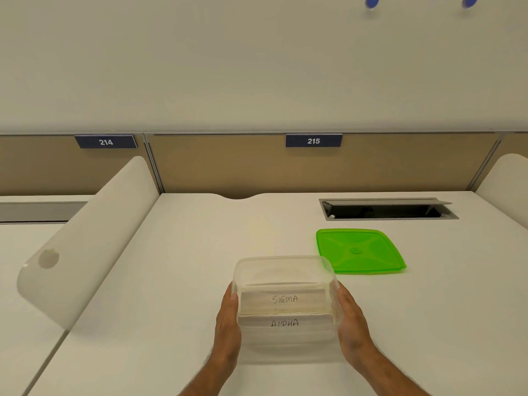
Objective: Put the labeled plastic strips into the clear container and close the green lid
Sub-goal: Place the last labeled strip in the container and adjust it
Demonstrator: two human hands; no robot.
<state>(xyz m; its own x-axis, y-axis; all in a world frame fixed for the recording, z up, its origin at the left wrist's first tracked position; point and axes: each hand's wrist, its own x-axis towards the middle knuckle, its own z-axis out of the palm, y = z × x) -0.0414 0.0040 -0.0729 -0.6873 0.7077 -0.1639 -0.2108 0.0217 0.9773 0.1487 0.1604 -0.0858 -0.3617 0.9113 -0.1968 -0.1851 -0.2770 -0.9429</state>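
Observation:
A clear square container point(283, 267) stands on the white desk in front of me. Inside it lie white plastic strips, one labeled SIGMA point(284, 299) and one labeled ALPHA point(285, 323) nearer to me. My left hand point(228, 318) presses against the container's left wall and my right hand point(352, 320) against its right wall, so both hold it by the sides. The green lid point(358, 250) lies flat on the desk just behind and to the right of the container, touching neither hand.
An open cable hatch point(388, 210) is set into the desk behind the lid. A white rounded divider point(85, 244) rises on the left, another at the far right point(505, 178). Brown partition panels with tags 214 and 215 close off the back.

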